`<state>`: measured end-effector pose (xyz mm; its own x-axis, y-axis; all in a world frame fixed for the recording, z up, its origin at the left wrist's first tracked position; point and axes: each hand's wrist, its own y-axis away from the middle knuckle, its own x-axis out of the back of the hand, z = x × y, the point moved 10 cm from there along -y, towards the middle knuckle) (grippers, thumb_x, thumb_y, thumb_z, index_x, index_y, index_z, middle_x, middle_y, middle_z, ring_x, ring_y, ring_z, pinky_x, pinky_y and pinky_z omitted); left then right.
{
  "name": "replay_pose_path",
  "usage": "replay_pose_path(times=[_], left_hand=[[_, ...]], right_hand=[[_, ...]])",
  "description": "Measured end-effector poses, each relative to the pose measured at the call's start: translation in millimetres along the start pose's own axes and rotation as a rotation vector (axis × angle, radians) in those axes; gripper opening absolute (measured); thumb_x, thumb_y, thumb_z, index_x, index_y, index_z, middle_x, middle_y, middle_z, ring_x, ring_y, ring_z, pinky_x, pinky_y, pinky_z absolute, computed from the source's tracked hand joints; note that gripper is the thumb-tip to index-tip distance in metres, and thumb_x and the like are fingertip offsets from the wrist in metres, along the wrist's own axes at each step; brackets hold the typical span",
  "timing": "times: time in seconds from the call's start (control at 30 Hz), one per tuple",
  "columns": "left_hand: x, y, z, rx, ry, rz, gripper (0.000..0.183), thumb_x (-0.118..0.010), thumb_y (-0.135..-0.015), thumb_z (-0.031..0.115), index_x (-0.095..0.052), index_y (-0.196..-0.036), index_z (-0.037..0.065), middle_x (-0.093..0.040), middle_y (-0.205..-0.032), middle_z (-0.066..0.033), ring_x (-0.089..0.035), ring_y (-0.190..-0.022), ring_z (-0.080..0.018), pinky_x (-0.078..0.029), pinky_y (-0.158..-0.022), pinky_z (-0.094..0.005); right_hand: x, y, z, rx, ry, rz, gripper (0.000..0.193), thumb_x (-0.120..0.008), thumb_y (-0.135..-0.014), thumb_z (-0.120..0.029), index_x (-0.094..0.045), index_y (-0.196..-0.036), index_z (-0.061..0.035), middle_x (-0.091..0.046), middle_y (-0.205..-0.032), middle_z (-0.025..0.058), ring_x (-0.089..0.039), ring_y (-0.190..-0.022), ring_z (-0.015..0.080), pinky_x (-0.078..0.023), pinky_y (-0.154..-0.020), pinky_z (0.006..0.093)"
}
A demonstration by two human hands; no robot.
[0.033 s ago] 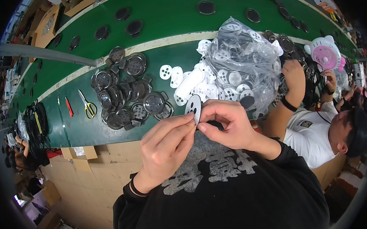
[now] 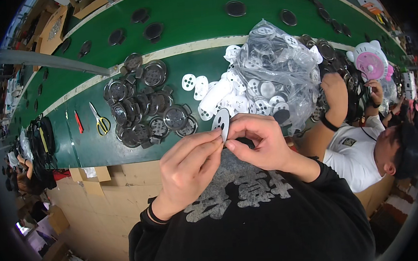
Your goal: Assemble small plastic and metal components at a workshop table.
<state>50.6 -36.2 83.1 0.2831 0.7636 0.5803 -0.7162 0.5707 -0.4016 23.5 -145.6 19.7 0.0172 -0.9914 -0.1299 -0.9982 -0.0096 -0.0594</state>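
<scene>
In front of my chest I hold a flat white oval disc (image 2: 222,121) with dark round holes, tilted nearly on edge. The fingers of my left hand (image 2: 188,167) pinch its lower left side. My right hand (image 2: 258,139) is closed at the disc's right edge, thumb and forefinger close together; whether its fingertips also grip something small I cannot make out. Just beyond my hands lie loose white discs (image 2: 200,88) of the same look. To their left is a heap of dark round parts with clear covers (image 2: 156,104).
A clear plastic bag (image 2: 282,67) full of white discs sits beyond my right hand. Yellow-handled scissors (image 2: 102,122) and a red tool (image 2: 78,122) lie left. Dark round parts rest on the green belt (image 2: 192,22). At right are a co-worker's hand (image 2: 335,92) and a pink-and-white fan (image 2: 370,63).
The co-worker's near hand has shifted slightly down toward that person. My hands and the disc have hardly moved.
</scene>
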Motion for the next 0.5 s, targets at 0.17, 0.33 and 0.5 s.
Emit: replay_pose_path(times=[0.17,0.33,0.5], left_hand=[[-2,0,-9,0.086,0.080,-0.028,0.015,-0.070,-0.069,-0.004,-0.065,-0.083,-0.002,-0.067,-0.091,-0.0101,-0.066,-0.075,-0.0217,-0.054,-0.063,-0.0280],[-4,-1,-14,0.126,0.123,-0.047,0.015,-0.070,-0.070,-0.004,-0.066,-0.084,-0.002,-0.068,-0.091,-0.0115,-0.067,-0.076,-0.0218,-0.054,-0.064,-0.0272],[-5,-1,-17,0.145,0.153,-0.054,0.015,-0.069,-0.070,-0.005,-0.066,-0.084,-0.002,-0.068,-0.091,-0.0120,-0.068,-0.077,-0.0213,-0.054,-0.065,-0.0271]], right_hand=[[2,-1,-2,-0.003,0.050,0.032,0.010,-0.063,-0.076,0.004,-0.058,-0.084,0.0018,-0.061,-0.080,0.0061,-0.062,-0.073,0.0101,-0.048,-0.061,0.0212],[3,-1,-7,0.034,0.163,0.049,0.011,-0.064,-0.073,0.003,-0.058,-0.082,0.0006,-0.060,-0.077,0.0075,-0.063,-0.069,0.0147,-0.048,-0.061,0.0249],[1,-3,-19,0.095,0.298,0.026,0.011,-0.064,-0.072,0.002,-0.057,-0.081,-0.0001,-0.060,-0.075,0.0080,-0.061,-0.067,0.0173,-0.048,-0.061,0.0266]])
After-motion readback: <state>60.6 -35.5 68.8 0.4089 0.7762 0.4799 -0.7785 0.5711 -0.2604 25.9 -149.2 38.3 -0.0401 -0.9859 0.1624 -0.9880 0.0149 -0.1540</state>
